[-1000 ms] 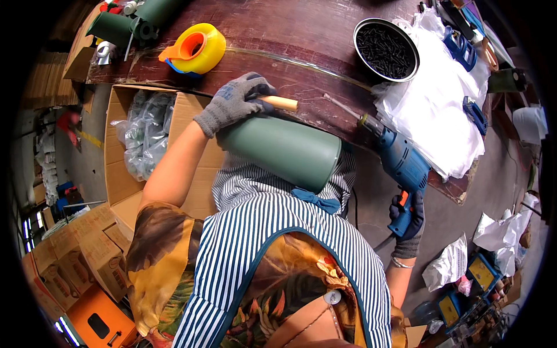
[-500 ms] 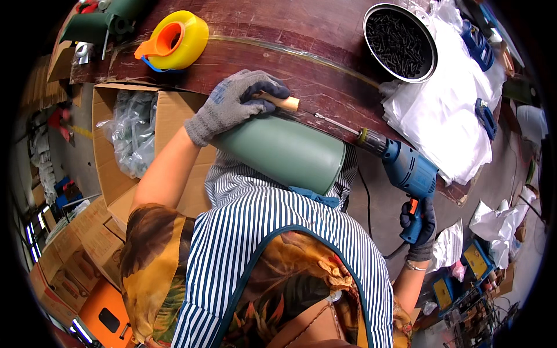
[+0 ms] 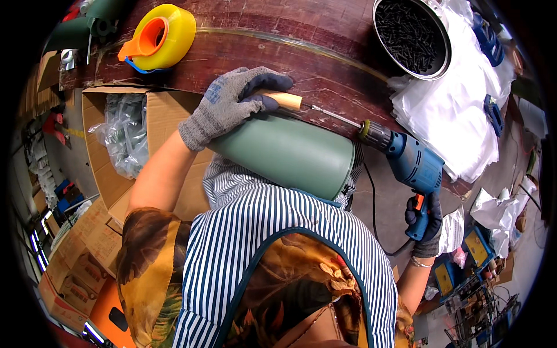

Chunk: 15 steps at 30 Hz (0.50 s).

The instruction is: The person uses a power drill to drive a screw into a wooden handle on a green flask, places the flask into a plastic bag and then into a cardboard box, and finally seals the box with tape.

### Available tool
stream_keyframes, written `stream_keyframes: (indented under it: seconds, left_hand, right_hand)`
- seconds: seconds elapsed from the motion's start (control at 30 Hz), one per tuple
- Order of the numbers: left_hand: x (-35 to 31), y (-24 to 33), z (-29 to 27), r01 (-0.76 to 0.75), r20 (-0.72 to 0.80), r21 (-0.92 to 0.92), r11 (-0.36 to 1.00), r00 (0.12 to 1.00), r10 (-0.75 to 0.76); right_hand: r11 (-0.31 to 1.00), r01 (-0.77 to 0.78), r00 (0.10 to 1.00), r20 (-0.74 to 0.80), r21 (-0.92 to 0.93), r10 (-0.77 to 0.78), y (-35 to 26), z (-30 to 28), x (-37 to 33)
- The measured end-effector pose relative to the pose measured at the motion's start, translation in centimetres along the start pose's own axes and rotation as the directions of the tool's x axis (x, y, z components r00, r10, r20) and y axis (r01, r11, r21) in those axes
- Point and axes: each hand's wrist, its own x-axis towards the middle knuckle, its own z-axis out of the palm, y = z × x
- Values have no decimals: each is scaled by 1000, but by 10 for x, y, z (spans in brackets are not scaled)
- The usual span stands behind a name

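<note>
My left hand (image 3: 231,105), in a grey knit glove with dark fingertips, is closed around a short light-wood handle (image 3: 282,100). It rests on the upper edge of a green cylinder (image 3: 284,153), which lies across my lap against the table edge. In my right hand (image 3: 428,223), gloved in dark material, is a blue power drill (image 3: 415,162) with an orange trigger. Its long bit (image 3: 336,116) points left at the end of the wooden handle. The bit's tip is very near that end; whether they touch I cannot tell.
On the dark red table (image 3: 278,64) are a yellow tape roll (image 3: 180,37) with an orange holder, a tin of black screws (image 3: 411,37) and white plastic bags (image 3: 447,122). An open carton (image 3: 174,116) with clear plastic stands at left. The drill's cord (image 3: 372,203) hangs beside my lap.
The drill bit has come closer to the wooden handle's end and lines up with it more. My left hand keeps its hold; the whole view has shifted slightly.
</note>
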Motion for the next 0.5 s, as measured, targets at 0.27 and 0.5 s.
stream_keyframes:
  seconds: [0.27,0.5]
  left_hand:
    - [-1,0,-2,26,13,-27,999,1000,-26]
    - [1,-2,-3,33,2,-57,998,999,-33]
  right_hand:
    - [996,-70,995,64,-49,73,-15,36,17]
    - [986,-79,995,50,-144,87,-19,45,27]
